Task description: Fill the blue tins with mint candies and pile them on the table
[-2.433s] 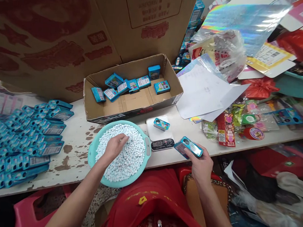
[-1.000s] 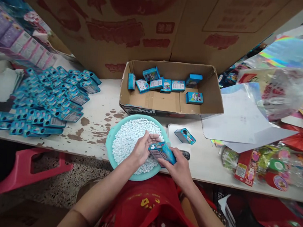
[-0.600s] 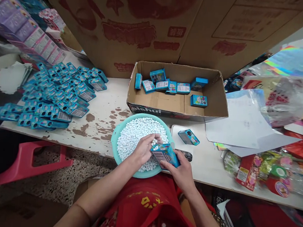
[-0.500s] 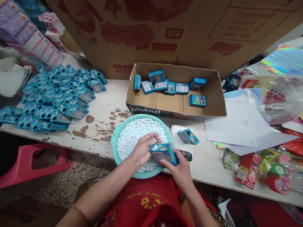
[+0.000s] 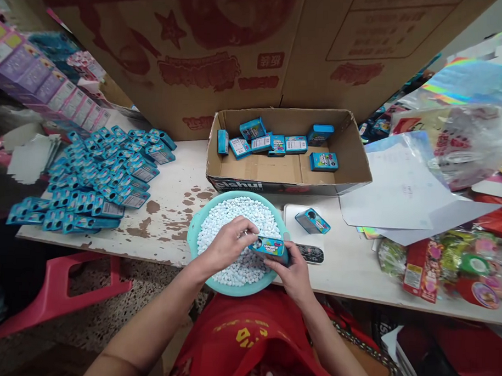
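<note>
My right hand [image 5: 297,274] grips a small blue candy box [image 5: 269,246] printed "Caramelo Macizo", tilted over the front right of a mint-green basin [image 5: 194,230]. A round hole shows at the left end of its top. Beside that hole, my left hand [image 5: 226,245] has its fingers bent and drawn together; what lies between them is too small to make out. White candy pieces [image 5: 242,215] fill the basin. Just right of it, another blue box with a round hole [image 5: 313,220] rests on a white scale-like device [image 5: 290,212] with a dark panel.
Behind the basin, an open cardboard box [image 5: 276,180] contains several blue boxes. A heap of holed blue boxes [image 5: 103,172] covers the table's left side. Papers [image 5: 391,187] and bagged sweets [image 5: 474,272] lie right. A large carton [image 5: 247,51] stands behind; a pink stool [image 5: 66,291] is below left.
My left hand has drawn back slightly left and up from the box's hole, its fingers now closer together. My right hand has turned the box so its top faces me more. The view has shifted slightly.
</note>
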`<control>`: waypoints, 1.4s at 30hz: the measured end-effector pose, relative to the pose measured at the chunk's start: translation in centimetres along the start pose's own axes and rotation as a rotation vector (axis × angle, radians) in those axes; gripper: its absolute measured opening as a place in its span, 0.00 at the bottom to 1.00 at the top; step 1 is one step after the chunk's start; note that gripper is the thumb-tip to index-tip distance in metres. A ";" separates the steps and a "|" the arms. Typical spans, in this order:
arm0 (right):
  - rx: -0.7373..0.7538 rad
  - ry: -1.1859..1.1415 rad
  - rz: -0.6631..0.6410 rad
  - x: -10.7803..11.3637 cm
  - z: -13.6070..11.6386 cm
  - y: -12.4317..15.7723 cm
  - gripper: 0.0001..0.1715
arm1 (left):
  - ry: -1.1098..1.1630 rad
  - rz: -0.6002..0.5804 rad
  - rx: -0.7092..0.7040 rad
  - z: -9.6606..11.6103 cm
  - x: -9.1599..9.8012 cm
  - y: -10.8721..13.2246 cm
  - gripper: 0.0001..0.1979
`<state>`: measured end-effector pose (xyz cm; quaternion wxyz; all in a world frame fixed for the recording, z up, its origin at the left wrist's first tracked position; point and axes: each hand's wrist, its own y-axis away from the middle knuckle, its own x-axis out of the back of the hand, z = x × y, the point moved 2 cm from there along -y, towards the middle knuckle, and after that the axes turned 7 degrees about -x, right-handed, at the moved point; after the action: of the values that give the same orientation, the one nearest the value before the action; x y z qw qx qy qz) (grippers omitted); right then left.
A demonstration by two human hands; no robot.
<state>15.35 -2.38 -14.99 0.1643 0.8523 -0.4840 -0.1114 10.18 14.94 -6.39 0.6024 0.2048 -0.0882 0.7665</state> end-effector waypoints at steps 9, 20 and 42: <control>0.051 -0.040 -0.007 -0.3 0.5 -0.8 0.24 | -0.269 -0.205 -0.155 1.3 0.1 -0.3 0.11; 0.068 -0.201 -0.032 -2.1 -0.1 -0.3 0.23 | -0.162 -0.194 -0.044 -0.1 2.4 0.1 0.21; 0.141 0.080 0.550 7.2 1.9 -0.1 0.26 | -0.757 0.950 0.650 -16.7 16.8 -0.3 0.27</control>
<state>18.42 -8.82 -17.07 0.1475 0.7021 -0.6966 0.0049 3.78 36.33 -14.38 0.0367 0.5677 -0.1382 0.8107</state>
